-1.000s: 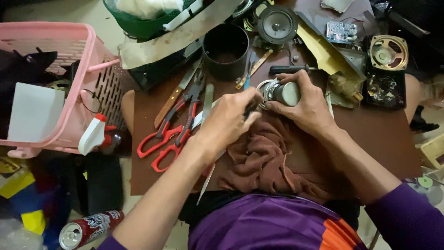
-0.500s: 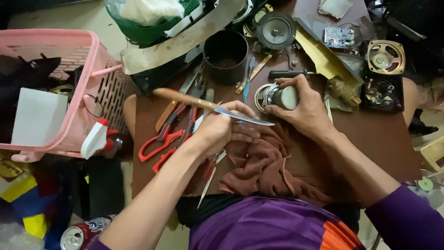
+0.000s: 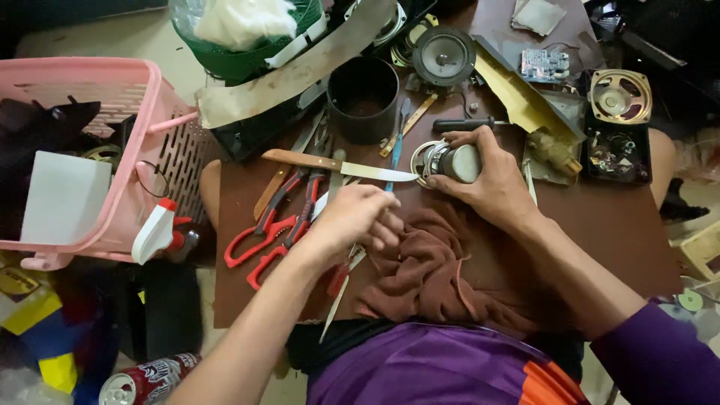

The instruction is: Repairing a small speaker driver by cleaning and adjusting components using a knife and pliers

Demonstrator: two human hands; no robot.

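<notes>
The right hand is clamped around a small speaker part, fingers over the top and thumb under it, pressing it onto the brown board. The left hand is curled shut with its fingers together on the brown cloth; whether it grips anything cannot be told. A knife with a wooden handle lies just beyond the left knuckles, its tip touching the speaker part at the right fingertips.

Left of the left fingers lie red-handled shears, crowding that side up to the board's edge. Beyond the right fingers a black screwdriver lies close, then a black pot with a dark inside, contents not clear. The barest stretch of board is to the right of the right wrist, running to the far edge.

Further out past the fingertips, a green basket holds white plastic. Well left, off the board, a pink basket holds a white box and dark things. A black tray far right holds small parts.
</notes>
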